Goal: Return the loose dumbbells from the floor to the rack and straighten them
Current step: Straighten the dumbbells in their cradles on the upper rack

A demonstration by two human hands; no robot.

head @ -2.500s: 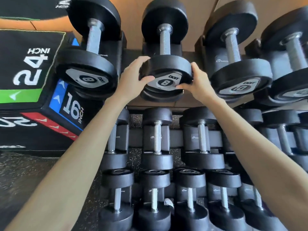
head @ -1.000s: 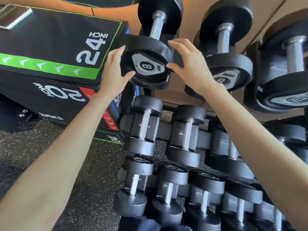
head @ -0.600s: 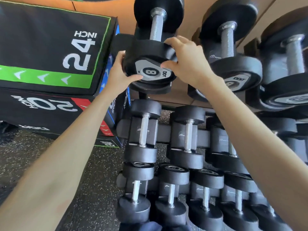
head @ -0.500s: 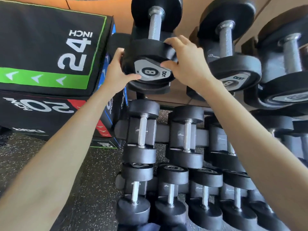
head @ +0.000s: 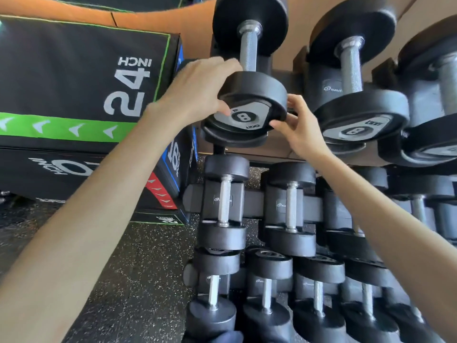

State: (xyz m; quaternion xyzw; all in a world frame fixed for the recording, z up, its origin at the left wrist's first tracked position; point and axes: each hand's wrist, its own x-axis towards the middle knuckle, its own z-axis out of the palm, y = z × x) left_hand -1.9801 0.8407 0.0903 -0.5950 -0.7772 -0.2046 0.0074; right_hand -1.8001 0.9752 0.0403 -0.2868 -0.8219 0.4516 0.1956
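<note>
Top tier, left end: plyo box (head: 74, 78) stands just beside the rack (head: 254, 203), so the slot left of the 8 dumbbell (head: 257, 95) is narrow. The left hand (head: 197, 90) fills it, wrapped over the near head's left edge. On the right, the gap to the next dumbbell (head: 358, 107) is tight too. The right hand (head: 299, 127) sits in it, pinching the head's rim. Knurled handle (head: 248, 50) between the two heads is bare. Middle-tier dumbbells (head: 223, 237) and bottom-tier dumbbells (head: 212, 315) are packed side by side with slim gaps. Speckled floor (head: 138, 268) left of the lower tiers, in front of the box, is open.
</note>
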